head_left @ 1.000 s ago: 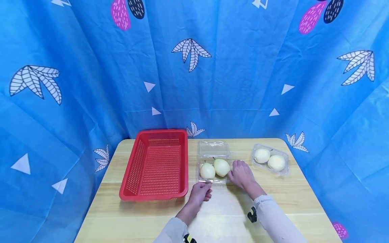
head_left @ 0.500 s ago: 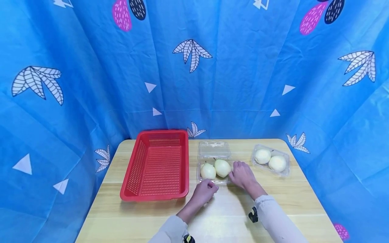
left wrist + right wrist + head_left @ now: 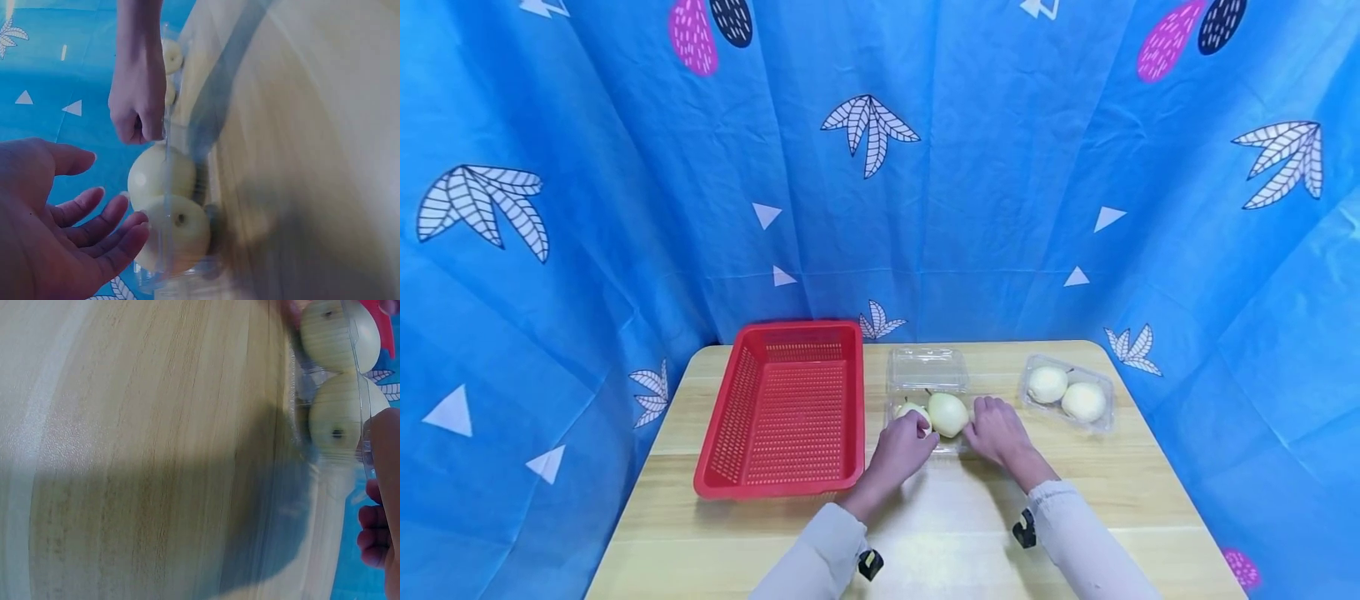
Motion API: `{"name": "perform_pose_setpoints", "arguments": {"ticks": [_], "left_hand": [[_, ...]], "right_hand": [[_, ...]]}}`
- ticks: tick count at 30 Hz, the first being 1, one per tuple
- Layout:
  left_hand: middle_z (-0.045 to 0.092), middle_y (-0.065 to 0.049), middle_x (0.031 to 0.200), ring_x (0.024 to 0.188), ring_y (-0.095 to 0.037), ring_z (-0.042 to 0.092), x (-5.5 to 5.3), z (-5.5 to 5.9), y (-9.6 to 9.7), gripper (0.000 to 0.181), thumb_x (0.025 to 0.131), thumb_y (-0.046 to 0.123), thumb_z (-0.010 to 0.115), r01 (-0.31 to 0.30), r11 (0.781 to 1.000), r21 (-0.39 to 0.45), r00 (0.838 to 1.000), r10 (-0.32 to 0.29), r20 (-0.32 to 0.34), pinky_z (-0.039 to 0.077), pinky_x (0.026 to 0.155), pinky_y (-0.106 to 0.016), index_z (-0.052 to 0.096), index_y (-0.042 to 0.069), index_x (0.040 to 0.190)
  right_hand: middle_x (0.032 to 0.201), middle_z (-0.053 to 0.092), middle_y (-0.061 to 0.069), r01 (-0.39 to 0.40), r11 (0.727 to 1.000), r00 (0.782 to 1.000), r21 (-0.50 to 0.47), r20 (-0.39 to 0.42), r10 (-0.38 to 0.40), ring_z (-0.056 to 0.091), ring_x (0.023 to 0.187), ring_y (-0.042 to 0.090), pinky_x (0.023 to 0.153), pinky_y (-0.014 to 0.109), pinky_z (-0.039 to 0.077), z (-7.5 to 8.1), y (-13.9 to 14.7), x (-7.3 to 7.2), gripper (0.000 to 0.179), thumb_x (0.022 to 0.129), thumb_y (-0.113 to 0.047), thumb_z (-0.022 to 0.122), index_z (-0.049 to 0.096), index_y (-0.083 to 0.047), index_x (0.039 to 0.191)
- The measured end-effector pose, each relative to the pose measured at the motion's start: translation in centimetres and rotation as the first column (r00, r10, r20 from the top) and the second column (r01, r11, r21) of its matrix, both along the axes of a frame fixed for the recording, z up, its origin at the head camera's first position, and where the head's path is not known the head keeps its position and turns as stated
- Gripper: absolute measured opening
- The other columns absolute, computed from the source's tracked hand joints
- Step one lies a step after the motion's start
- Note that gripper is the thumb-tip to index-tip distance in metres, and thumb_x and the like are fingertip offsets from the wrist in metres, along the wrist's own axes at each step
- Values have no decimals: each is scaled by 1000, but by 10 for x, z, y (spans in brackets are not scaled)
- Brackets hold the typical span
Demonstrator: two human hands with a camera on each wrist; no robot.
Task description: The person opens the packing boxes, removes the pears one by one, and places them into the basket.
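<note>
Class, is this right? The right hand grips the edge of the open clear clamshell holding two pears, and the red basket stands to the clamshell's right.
Not quite: the head view shows the red basket to the left of the open clear clamshell. The right hand does grip the clamshell's edge, and two pears lie inside.

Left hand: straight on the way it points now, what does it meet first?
Probably the left pear in the open clear box. The left hand overlaps it in the head view; whether they touch is unclear.
</note>
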State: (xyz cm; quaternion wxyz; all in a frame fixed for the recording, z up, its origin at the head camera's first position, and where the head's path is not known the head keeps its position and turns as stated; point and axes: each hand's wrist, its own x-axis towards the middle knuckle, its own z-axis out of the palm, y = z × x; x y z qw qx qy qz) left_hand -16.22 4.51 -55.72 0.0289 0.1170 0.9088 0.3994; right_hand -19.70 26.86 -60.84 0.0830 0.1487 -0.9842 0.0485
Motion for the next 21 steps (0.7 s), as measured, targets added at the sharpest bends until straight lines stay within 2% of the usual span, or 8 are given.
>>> {"name": "perform_pose_setpoints", "arguments": {"ticks": [4, 7, 14, 19, 21], "left_hand": [[75, -11, 102, 88, -24, 69, -7, 2, 4, 32, 89, 26, 77, -5, 993, -119, 996, -6, -91, 59, 76, -35, 71, 4, 112], [74, -11, 106, 95, -25, 65, -11, 1, 6, 37, 88, 28, 79, -33, 980, -199, 991, 7, -130, 60, 79, -36, 72, 4, 116], [64, -13, 113, 106, -26, 55, -18, 0, 10, 45, 84, 30, 83, -56, 946, -320, 994, 22, -108, 60, 76, -32, 69, 6, 120], [60, -16, 114, 102, -28, 53, -23, -5, 12, 53, 80, 28, 85, -41, 914, -403, 995, 0, -101, 58, 75, -33, 66, 3, 123], [60, -17, 114, 101, -28, 54, -24, -7, 13, 54, 80, 28, 86, -32, 910, -414, 996, -8, -93, 58, 77, -35, 64, 2, 123]], "right_hand": [[75, 51, 8, -8, 1000, 1000, 1, 2, 8, 48, 69, 23, 70, 40, 50, 1, 0, 0, 25, 93, -26, 63, 55, -2, 90], [76, 51, 8, -11, 1000, 1000, 7, 5, 11, 49, 71, 24, 71, 41, 51, 1, 0, 0, 24, 93, -25, 63, 55, -3, 91], [77, 53, 8, -11, 1000, 1000, 2, 8, 11, 52, 73, 23, 74, 41, 53, 1, 0, 0, 23, 94, -24, 64, 56, -3, 93], [77, 53, 8, -5, 1000, 1000, -8, 5, 5, 52, 73, 24, 73, 41, 52, -1, 0, 0, 22, 93, -24, 63, 56, -3, 92], [77, 53, 8, -6, 1000, 1000, -11, 1, 6, 52, 73, 24, 73, 42, 52, -1, 0, 1, 22, 93, -23, 63, 56, -3, 92]]}}
